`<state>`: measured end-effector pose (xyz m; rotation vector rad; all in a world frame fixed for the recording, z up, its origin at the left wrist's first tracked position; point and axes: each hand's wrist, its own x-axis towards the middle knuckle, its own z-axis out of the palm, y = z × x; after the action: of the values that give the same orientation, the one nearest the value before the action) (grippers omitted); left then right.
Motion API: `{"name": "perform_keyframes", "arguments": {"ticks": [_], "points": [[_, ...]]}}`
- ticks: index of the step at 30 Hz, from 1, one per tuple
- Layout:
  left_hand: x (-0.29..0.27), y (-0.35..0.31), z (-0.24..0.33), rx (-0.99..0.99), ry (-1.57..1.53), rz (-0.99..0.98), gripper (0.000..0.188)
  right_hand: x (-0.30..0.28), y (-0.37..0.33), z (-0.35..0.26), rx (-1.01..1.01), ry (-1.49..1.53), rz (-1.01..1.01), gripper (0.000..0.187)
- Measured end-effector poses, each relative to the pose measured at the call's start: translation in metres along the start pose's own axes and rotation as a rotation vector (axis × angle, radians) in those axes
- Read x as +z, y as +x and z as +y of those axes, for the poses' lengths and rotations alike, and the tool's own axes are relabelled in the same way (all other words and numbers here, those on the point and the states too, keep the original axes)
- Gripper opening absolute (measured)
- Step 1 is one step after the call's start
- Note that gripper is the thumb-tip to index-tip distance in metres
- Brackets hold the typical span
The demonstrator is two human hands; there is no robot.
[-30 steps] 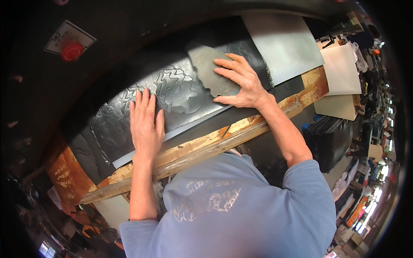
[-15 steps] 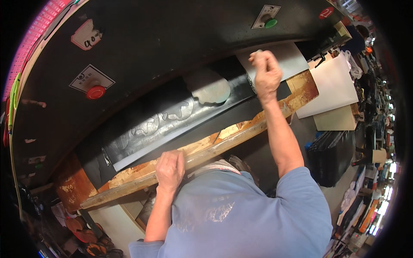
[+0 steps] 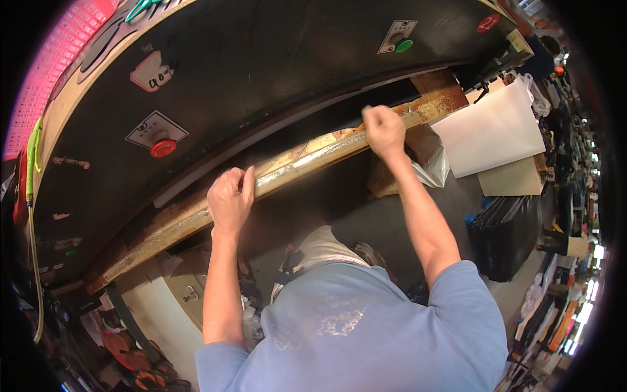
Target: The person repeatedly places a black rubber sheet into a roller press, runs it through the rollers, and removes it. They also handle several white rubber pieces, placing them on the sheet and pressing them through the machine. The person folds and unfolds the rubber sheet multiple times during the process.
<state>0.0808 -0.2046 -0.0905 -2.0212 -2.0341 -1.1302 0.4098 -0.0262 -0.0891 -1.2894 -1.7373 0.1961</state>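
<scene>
A long wooden board (image 3: 304, 165) with a worn, partly tape-covered front rail lies mostly under the black machine panel (image 3: 261, 72). My left hand (image 3: 230, 198) is closed on the rail left of its middle, with the thumb raised. Toward the right end, my right hand (image 3: 385, 132) is curled over the rail, its fingertips blurred. Dark material shows only as a narrow strip in the gap behind the rail; the rest is hidden under the panel.
The panel carries a red push button (image 3: 163, 148) and a green button (image 3: 403, 46). At right, a white sheet (image 3: 490, 134) overhangs a box, near a black plastic-wrapped bundle (image 3: 503, 242). A pink basket (image 3: 55, 62) stands at upper left.
The board has slid forward under the panel, taking the black and grey sheets out of sight. My left hand moved forward with it; my right hand came down from the grey sheet onto the rail.
</scene>
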Motion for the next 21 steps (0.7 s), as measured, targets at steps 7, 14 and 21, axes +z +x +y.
{"name": "perform_keyframes", "arguments": {"ticks": [7, 14, 21], "points": [[-0.004, 0.009, 0.008, 0.012, -0.027, -0.002, 0.034, 0.014, -0.011, 0.021, -0.079, -0.099, 0.052, 0.025], [0.003, 0.003, 0.005, -0.059, 0.073, -0.011, 0.037, 0.014, -0.013, 0.018, -0.063, -0.054, 0.065, 0.025], [0.015, -0.004, 0.017, -0.139, 0.082, 0.135, 0.033, 0.007, -0.010, 0.025, -0.186, -0.016, 0.014, 0.022]]}}
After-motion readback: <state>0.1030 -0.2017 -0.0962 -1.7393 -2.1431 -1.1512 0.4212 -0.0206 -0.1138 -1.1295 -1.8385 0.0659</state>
